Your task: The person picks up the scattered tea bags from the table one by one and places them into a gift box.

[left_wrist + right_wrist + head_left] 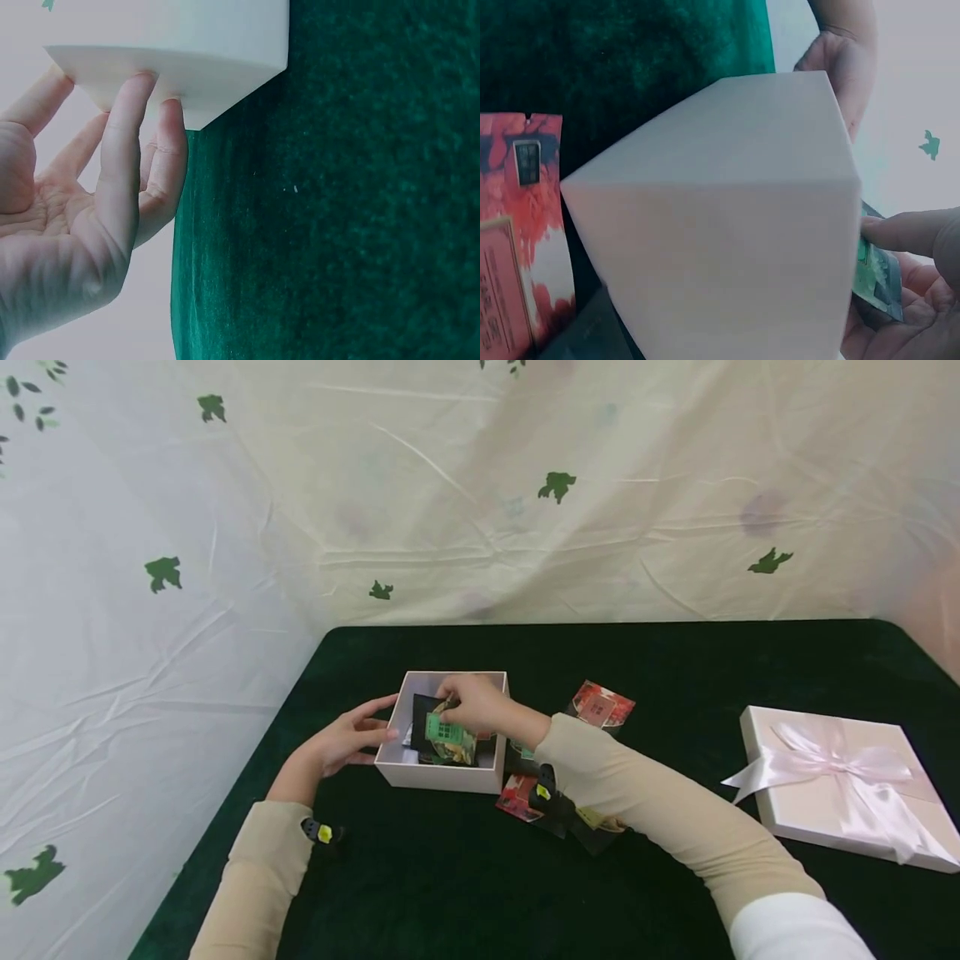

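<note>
A white open-topped box (442,777) stands on the dark green table, with black and green sachets inside. My right hand (480,703) reaches in over its rim and pinches a green tea sachet (448,739) between thumb and fingers; the right wrist view shows the green sachet (877,277) partly hidden behind the box wall. My left hand (347,743) touches the box's left side. In the left wrist view, the fingertips of the left hand (97,195) rest against the box wall (172,67), fingers spread and extended.
Right of the box lie red sachets (600,706) and dark ones, partly under my right forearm. A pale pink lid with a satin bow (840,768) lies at the table's right. White cloth with green leaf shapes (557,487) hangs behind the table (420,877).
</note>
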Demonstrator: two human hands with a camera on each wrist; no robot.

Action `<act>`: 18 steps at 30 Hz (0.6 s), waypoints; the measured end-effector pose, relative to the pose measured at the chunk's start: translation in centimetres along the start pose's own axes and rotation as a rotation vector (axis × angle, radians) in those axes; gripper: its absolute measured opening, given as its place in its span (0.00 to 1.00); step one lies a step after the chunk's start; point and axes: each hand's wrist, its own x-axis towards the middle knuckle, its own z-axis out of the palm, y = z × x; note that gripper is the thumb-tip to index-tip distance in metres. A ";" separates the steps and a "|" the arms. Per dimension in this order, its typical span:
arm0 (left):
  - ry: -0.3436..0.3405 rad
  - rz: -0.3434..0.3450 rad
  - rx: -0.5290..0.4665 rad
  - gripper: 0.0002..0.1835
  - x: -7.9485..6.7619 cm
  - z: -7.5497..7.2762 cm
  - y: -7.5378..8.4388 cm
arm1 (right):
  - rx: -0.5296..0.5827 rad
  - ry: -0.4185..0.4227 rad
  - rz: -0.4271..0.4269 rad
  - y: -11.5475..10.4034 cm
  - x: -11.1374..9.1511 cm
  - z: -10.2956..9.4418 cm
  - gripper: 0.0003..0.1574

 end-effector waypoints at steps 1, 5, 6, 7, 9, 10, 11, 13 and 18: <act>0.002 -0.002 -0.002 0.40 0.1 0.0 0.0 | -0.008 0.000 0.002 -0.1 0.1 0.2 0.12; -0.001 -0.002 -0.004 0.40 0.1 -0.1 -0.1 | -0.022 -0.021 0.006 -0.3 0.3 0.7 0.14; -0.003 -0.001 -0.006 0.40 0.1 -0.1 -0.1 | -0.024 -0.028 0.007 -0.3 0.3 0.9 0.15; -0.005 0.001 -0.007 0.40 0.1 -0.1 -0.1 | -0.024 -0.036 0.007 -0.4 0.4 1.0 0.16; -0.010 0.001 -0.009 0.40 0.1 -0.2 -0.1 | -0.017 -0.048 0.008 -0.5 0.5 1.2 0.17; -0.014 0.005 -0.009 0.40 0.1 -0.2 -0.1 | -0.014 -0.055 0.009 -0.6 0.6 1.4 0.17; -0.016 0.007 -0.009 0.39 0.0 -0.2 -0.1 | -0.008 -0.063 0.011 -0.6 0.7 1.5 0.18; -0.025 0.013 -0.011 0.39 0.0 -0.2 -0.1 | 0.007 -0.082 0.019 -0.6 0.9 1.7 0.18; -0.034 0.013 -0.019 0.39 0.0 -0.3 -0.1 | 0.044 -0.133 0.009 -0.4 1.1 2.1 0.16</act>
